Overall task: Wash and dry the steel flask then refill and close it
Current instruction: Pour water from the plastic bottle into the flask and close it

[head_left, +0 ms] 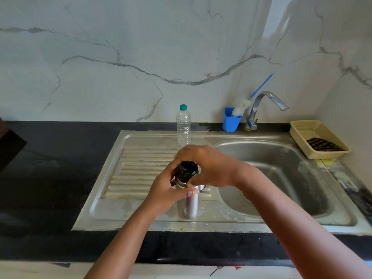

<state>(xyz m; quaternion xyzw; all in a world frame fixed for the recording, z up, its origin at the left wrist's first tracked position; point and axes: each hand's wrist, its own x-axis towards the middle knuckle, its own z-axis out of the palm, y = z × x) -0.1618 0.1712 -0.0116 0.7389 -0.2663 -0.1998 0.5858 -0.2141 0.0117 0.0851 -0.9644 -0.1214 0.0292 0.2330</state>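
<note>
Steel drainboard [141, 158], hands [203, 168] gripping flask [188, 204]

Flask [188, 204]: in your left grip [165, 193] you have polished steel, smooth and mirror-bright.
Cap [186, 170]: under your right grip [207, 166], glossy black plastic.
Sink [281, 170]: right of your grips, brushed steel, dull, with whitish stains.
Bottle [183, 126]: beyond your grips, clear ribbed plastic.
Surface [50, 178]: dark polished stone.
Basket [314, 137]: far right, matt cream plastic mesh.
</note>
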